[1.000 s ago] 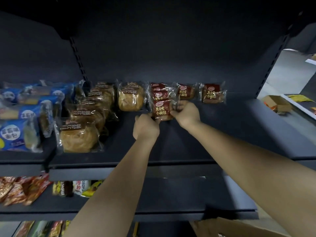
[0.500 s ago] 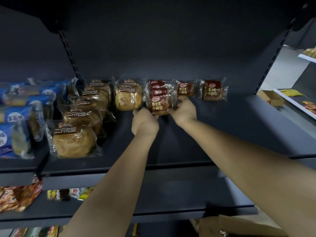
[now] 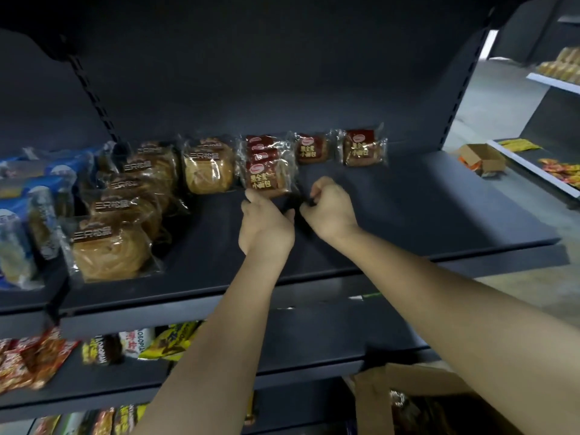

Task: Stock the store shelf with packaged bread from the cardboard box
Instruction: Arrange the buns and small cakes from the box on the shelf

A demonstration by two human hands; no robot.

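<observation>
Bread pack point(image 3: 266, 178): upright, front of its row on the dark shelf point(image 3: 408, 215).
Left hand point(image 3: 266, 224): touches the pack's lower corner; grip unclear.
Right hand point(image 3: 329, 208): curled, empty, just beside the pack.

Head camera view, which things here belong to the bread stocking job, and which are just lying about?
Part of the job:
dark-red bread packs, top shelf, cardboard box, left hand, right hand.

Just lying about:
snack packets on the lower shelf, small open carton on the neighbouring shelf.
</observation>
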